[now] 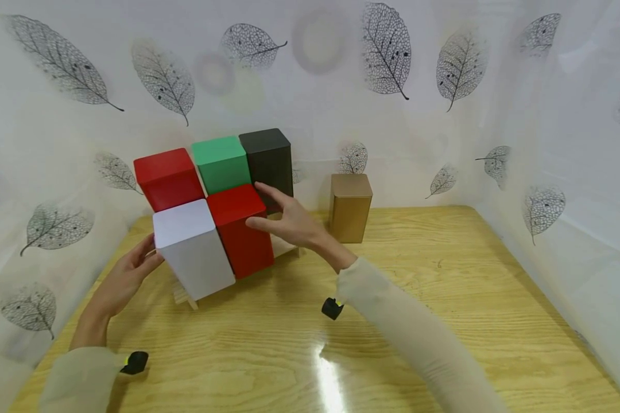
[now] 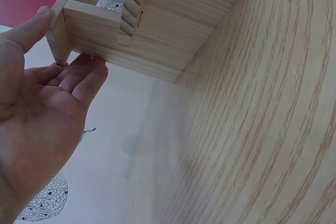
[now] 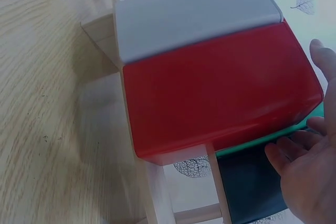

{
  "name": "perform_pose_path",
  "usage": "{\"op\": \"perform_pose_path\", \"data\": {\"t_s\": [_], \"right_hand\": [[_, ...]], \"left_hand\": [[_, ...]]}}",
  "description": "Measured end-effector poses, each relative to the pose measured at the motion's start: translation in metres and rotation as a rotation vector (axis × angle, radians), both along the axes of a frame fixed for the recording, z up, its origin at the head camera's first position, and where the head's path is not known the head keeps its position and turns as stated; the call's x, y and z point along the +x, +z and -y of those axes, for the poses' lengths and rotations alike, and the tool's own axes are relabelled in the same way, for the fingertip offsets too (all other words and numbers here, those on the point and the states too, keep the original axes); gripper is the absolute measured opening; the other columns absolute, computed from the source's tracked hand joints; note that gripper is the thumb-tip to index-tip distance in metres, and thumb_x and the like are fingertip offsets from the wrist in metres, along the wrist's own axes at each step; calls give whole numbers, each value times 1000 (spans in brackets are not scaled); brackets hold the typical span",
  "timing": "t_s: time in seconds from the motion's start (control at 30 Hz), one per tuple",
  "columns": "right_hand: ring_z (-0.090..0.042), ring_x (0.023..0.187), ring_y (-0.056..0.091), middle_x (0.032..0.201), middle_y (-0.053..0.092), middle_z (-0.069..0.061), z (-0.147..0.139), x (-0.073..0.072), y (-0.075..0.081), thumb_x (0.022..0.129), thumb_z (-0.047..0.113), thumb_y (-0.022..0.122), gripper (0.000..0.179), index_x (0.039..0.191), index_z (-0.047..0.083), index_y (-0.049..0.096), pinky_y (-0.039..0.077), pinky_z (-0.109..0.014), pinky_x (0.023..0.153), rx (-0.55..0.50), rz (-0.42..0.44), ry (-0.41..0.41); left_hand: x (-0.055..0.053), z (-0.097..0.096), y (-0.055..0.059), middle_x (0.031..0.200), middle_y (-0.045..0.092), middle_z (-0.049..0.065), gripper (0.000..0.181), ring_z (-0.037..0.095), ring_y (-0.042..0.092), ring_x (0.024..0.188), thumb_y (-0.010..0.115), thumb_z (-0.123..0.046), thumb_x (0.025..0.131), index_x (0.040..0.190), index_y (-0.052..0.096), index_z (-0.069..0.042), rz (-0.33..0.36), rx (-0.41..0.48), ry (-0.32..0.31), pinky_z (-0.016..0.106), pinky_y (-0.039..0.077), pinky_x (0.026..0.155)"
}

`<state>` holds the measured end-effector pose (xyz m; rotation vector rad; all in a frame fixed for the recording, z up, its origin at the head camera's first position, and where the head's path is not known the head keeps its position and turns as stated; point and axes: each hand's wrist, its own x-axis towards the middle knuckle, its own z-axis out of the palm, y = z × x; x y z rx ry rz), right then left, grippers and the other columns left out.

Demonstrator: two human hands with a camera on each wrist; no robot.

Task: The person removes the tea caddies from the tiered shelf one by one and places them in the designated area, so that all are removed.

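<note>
A light wooden rack holds two rows of tall box-like canisters. In front are a white canister and a red canister; the raised back row has another red canister, a green canister and a black canister. My left hand is at the rack's left end, its thumb and fingers on either side of a wooden end piece in the left wrist view. My right hand has its fingers spread beside the front red canister, fingertips close to the black one; contact is hard to tell.
A gold-brown canister stands alone on the wood-grain table, right of the rack. Behind and at the sides hangs a white sheet printed with leaves. Dark wrist-worn pieces show near both sleeves.
</note>
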<state>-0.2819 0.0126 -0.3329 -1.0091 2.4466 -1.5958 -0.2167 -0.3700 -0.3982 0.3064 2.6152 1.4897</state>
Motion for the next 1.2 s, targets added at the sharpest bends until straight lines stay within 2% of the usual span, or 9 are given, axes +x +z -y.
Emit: {"op": "perform_pose_path", "data": {"t_s": [0.37,0.57,0.8,1.07,1.2], "right_hand": [[-21,151,32,167,31,2,5,5,-1,94,38,72,85,165,21,28,34,-54,117,20,-2,8],[-22,138,46,162,39,-5,4,4,-4,95,27,74,79,161,10,35,43,-51,111,-59,-25,29],[-20,136,45,159,40,-6,2,3,-5,93,25,76,73,156,8,43,47,-43,108,-69,-63,22],[-23,123,56,161,38,-6,3,3,-5,93,17,77,67,151,4,45,54,-32,97,-136,-4,56],[-22,122,57,162,38,-7,2,3,-5,92,12,77,66,149,2,45,53,-30,99,-168,10,77]], "left_hand": [[1,-1,0,170,13,23,77,53,23,147,45,-39,111,167,-1,-12,12,-8,8,15,47,97],[2,-1,0,170,13,23,76,52,22,148,45,-39,112,167,-1,-12,8,-7,7,15,46,97],[3,-2,-1,170,12,22,77,52,22,148,45,-40,111,167,0,-11,0,-13,11,13,46,95],[2,-2,-1,170,12,21,77,52,23,148,45,-41,111,167,1,-11,0,-20,19,13,46,95],[2,-2,-1,170,13,22,77,52,23,148,45,-41,111,167,1,-11,-4,-23,19,13,46,95]]}}
